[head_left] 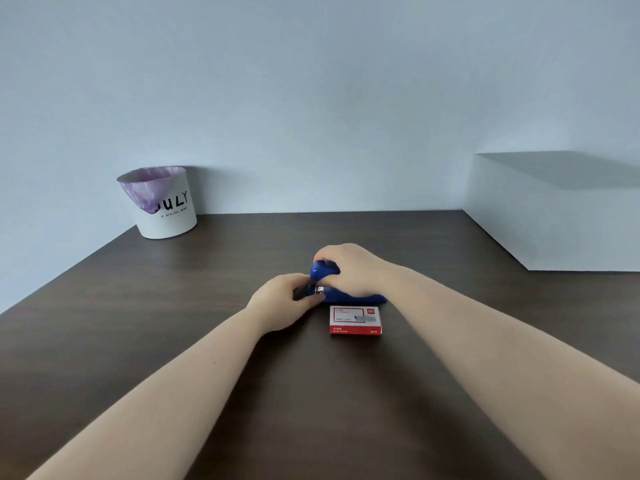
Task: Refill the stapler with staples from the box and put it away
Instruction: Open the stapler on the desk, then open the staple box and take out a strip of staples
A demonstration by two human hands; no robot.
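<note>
A blue stapler [360, 298] lies on the dark wooden table [138, 323], near the middle. My right hand [353, 268] grips its blue top cover, whose front end is raised. My left hand [282, 297] holds the stapler's front end, where a bit of metal shows. Just in front of the stapler, nearer to me, a red and white staple box [355, 319] lies flat and closed. Much of the stapler is hidden by my hands.
A white bucket [164, 209] lined with a purple bag stands at the table's back left, against the wall. A white block [554, 216] bounds the table on the right.
</note>
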